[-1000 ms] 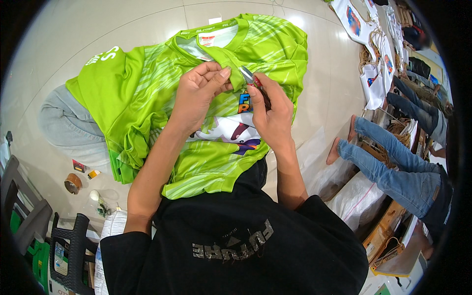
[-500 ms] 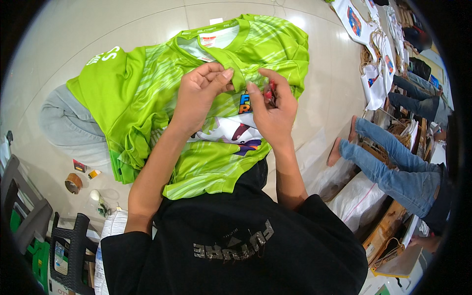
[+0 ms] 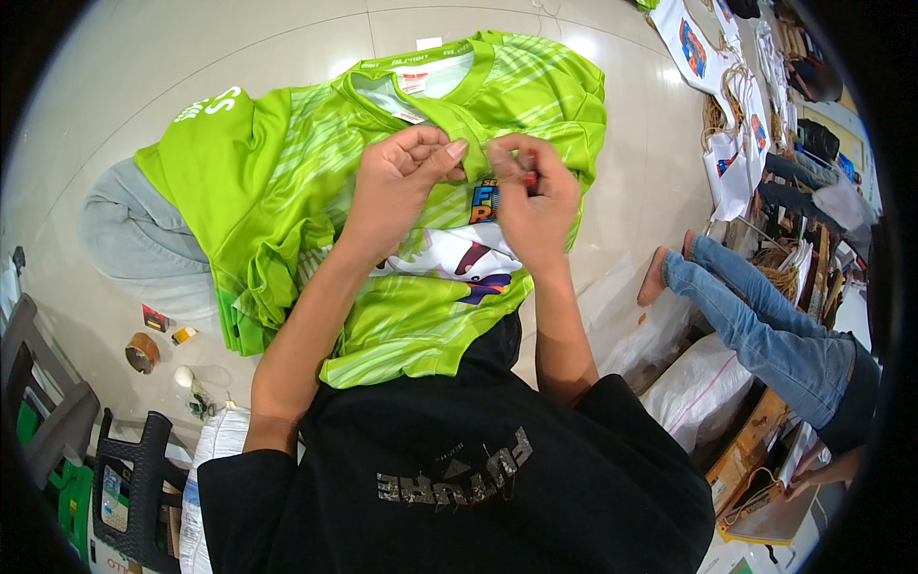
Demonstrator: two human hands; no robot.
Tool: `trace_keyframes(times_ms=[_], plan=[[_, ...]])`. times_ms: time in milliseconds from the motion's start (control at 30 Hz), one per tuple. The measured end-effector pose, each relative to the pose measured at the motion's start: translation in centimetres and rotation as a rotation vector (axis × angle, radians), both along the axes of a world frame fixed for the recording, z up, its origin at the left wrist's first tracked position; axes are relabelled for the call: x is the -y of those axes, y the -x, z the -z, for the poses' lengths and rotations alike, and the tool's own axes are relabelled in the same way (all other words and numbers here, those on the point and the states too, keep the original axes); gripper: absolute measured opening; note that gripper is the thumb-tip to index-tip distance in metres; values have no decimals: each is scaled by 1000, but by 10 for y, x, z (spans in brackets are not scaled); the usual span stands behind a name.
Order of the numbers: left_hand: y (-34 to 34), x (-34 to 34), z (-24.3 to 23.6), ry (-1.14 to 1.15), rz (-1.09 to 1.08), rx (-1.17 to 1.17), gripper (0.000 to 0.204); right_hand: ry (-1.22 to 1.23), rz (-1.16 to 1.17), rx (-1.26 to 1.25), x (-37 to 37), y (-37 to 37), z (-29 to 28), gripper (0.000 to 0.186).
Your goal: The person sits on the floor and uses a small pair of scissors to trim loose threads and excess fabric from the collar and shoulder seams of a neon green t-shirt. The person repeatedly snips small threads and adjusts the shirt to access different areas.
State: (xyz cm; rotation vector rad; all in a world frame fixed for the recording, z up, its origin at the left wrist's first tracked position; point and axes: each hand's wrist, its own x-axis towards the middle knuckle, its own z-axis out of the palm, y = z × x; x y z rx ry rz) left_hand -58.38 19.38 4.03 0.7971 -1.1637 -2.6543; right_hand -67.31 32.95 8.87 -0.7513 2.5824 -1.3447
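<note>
I observe a lime-green jersey draped over grey trousers. Just below the jersey's collar, the left hand pinches fabric; the right hand, just beside, grips red-handled snips.

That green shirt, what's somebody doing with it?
A person in a black top has the green shirt spread out in front of them. Their left hand pinches it near the collar. Their right hand is close by, with a small red tool tucked in it, mostly hidden and blurred.
</note>
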Motion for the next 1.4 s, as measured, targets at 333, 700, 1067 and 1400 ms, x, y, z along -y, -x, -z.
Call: trace_keyframes(times_ms=[333, 700, 1067, 1400], plan=[[0, 1, 1, 41, 67, -10, 16, -153, -112, 173, -16, 35, -20, 28], [-1, 10, -3, -217, -309, 109, 21, -223, -494, 373, -37, 14, -22, 6], [-28, 35, -4, -382, -506, -75, 23, -376, -365, 428, -71, 22, -20, 7], [-41, 33, -44, -334, -388, -91, 32, -194, -224, 167, -15, 11, -34, 36]])
